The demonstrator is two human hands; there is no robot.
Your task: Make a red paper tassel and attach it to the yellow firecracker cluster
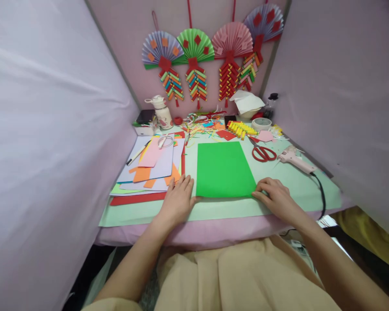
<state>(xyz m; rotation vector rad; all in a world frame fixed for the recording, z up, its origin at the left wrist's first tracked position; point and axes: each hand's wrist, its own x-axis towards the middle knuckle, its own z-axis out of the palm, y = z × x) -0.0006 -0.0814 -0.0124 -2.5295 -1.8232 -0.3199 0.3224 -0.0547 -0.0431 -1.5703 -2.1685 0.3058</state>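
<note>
A green sheet of paper (223, 169) lies on the pale green table cover in front of me. My right hand (272, 194) pinches its near right corner between thumb and fingers. Flat on the table, my left hand (179, 196) has its fingers stretched out, and its thumb reaches the sheet's near left corner. The near edge of the sheet looks slightly raised. Left of it is a pile of coloured paper (129, 179) with orange strips on top.
Red-handled scissors (263, 154) and a glue gun (296, 160) with a black cord lie on the right. Farther back are paper scraps (204, 125), yellow paper rolls (242, 128), a tape roll (261, 124) and a white bottle (164, 113). Paper fans (195, 45) hang on the back wall.
</note>
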